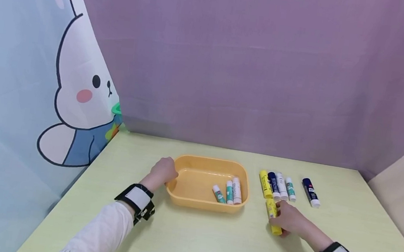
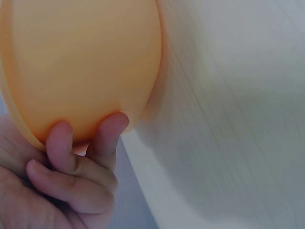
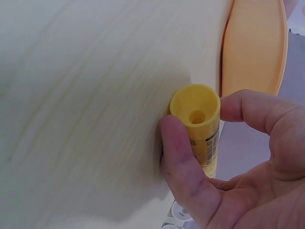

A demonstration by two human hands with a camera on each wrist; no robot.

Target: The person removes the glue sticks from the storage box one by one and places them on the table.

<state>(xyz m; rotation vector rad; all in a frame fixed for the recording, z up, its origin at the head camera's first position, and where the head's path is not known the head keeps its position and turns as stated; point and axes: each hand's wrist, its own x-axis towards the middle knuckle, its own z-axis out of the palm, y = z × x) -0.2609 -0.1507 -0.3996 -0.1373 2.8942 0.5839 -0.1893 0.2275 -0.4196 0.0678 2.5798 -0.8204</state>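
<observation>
My left hand (image 1: 165, 169) grips the left rim of a shallow orange-yellow plastic tray (image 1: 206, 205). Fingertips press the outside of its wall in the left wrist view. Inside the tray's right end lie a white glue stick (image 1: 237, 190) and two smaller white-and-teal glue sticks (image 1: 229, 193). To the right of the tray, my right hand (image 1: 290, 218) pinches a yellow glue stick (image 1: 271, 208) between thumb and fingers, low over the table. Its hollow round end (image 3: 195, 107) faces the right wrist camera.
Behind the right hand lie another yellow glue stick (image 1: 265, 184), a navy one (image 1: 274, 185), a white one (image 1: 281, 186) and a small teal one (image 1: 290, 189) in a row. A second navy glue stick (image 1: 311, 192) lies apart to the right. A purple curtain (image 1: 245, 72) hangs behind the table.
</observation>
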